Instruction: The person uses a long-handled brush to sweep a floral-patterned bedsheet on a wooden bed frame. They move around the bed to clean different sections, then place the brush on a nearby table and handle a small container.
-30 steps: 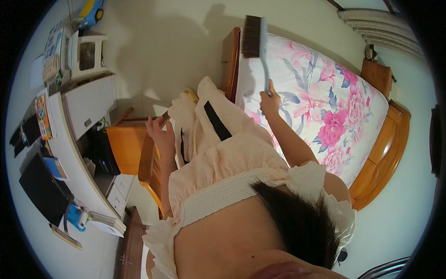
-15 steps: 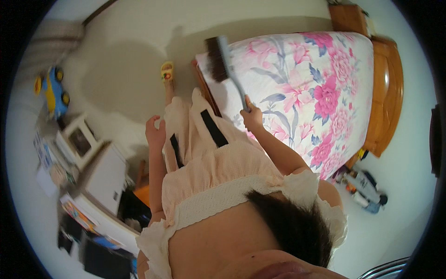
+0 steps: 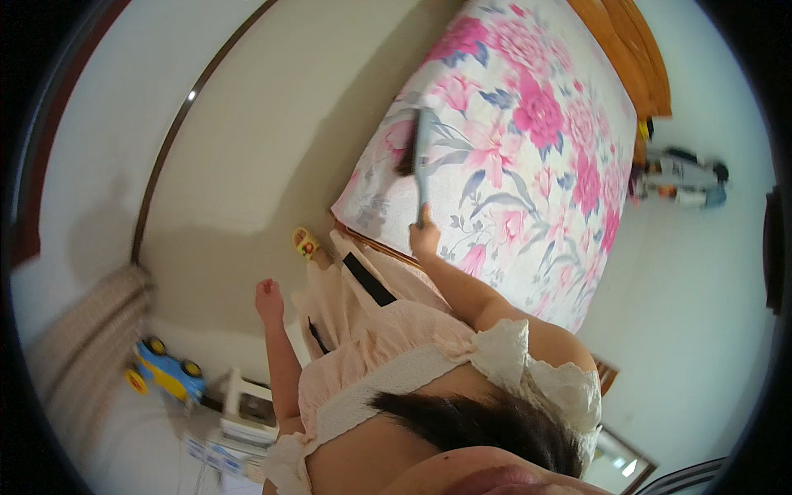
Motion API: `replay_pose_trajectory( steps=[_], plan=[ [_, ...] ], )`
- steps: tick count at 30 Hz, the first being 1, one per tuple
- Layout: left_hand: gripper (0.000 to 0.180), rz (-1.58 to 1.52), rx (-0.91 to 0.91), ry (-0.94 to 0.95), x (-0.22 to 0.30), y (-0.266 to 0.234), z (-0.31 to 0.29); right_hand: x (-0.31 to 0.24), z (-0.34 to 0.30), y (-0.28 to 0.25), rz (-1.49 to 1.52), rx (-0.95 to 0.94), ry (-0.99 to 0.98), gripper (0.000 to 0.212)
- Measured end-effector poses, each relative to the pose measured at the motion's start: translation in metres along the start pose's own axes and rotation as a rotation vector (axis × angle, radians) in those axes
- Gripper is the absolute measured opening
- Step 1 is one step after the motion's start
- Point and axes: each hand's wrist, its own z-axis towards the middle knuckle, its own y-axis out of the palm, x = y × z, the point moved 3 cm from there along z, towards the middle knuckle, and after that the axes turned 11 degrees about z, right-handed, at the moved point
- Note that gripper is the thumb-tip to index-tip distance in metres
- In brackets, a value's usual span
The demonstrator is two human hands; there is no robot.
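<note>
My right hand (image 3: 425, 238) is wrapped round the handle of a bed brush (image 3: 422, 153). It has a grey-blue back and handle and dark bristles, which face left. The brush is over the bed's floral sheet (image 3: 493, 148), near the side edge; I cannot tell whether the bristles touch the cloth. My left hand (image 3: 269, 302) hangs out to the left above the floor, fingers curled in and nothing seen in them.
A wooden headboard (image 3: 631, 54) closes the bed's far right end. By my feet, one yellow slipper (image 3: 306, 243) shows beside the bed corner. A blue and yellow toy car (image 3: 171, 371) and a white small cabinet (image 3: 247, 404) stand at the lower left, near a striped curtain (image 3: 95, 346).
My view has turned, so the bed now reaches the top edge. The brush has come from beyond the bed's corner to over the sheet. My left hand's fingers have curled in more.
</note>
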Motion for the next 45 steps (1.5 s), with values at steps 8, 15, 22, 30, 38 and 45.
replay_pose_trajectory(
  steps=[8, 15, 22, 30, 38, 45],
  plan=[
    [0.046, 0.138, -0.422, 0.279, 0.125, 0.111, 0.058, -0.038, -0.036, -0.050, 0.390, -0.252, 0.197, 0.058],
    [0.102, 0.674, -0.279, 0.665, 0.230, 0.231, 0.037, 0.099, 0.074, -0.147, -0.034, 0.573, 0.009, 0.050],
    [0.112, 0.752, -0.382, 0.227, 0.146, 0.303, 0.085, 0.298, 0.183, -0.255, -0.321, 0.852, 0.571, 0.051],
    [0.113, 0.709, -0.338, 0.319, 0.094, 0.300, 0.108, 0.274, 0.354, -0.209, 0.661, 0.689, 0.428, 0.025],
    [0.112, 0.763, -0.367, 0.389, 0.102, 0.301, 0.112, 0.100, 0.230, -0.041, 0.631, -0.251, 0.226, 0.046],
    [0.111, 0.703, -0.453, 0.281, 0.097, 0.303, 0.113, 0.089, 0.148, -0.095, 0.490, -0.446, 0.124, 0.047]
  ],
)
